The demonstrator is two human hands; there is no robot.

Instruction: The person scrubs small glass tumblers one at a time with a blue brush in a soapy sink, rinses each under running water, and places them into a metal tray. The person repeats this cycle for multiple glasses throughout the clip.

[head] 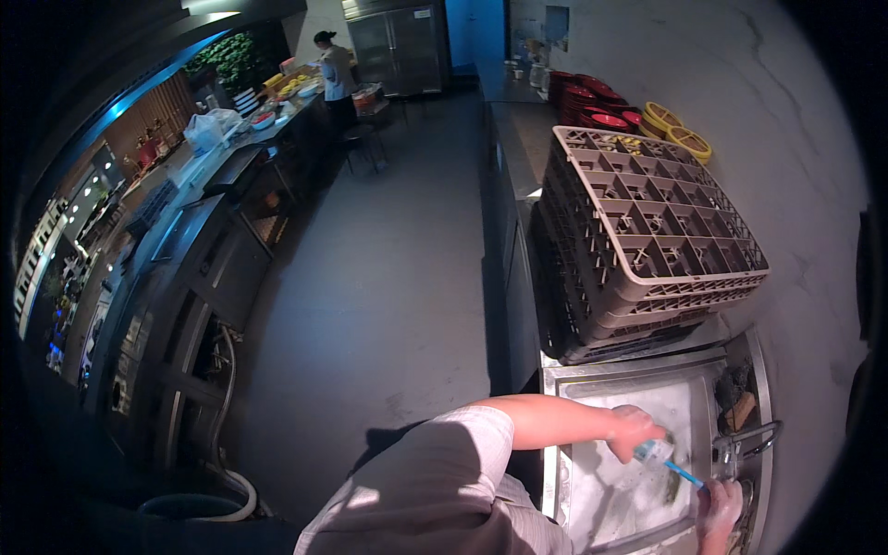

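Over a sink full of white suds (590, 479), my left hand (633, 431) is closed around a clear glass (653, 452). The glass is tilted, with its mouth towards my right hand. My right hand (721, 505) grips the blue handle of a brush (683, 474). That handle runs into the glass, and the brush head is hard to make out. A dark greenish thing, partly hidden, lies in the suds beneath the glass. Just behind the sink stands a metal faucet (746, 444).
Stacked dishwasher glass racks (666, 208) stand beside the sink. Past them are red dishes (590, 100) and yellow round baskets (683, 135). A brown block (741, 411) sits on the sink's back ledge. Across the aisle, a person (338, 73) stands at a long counter (187, 211).
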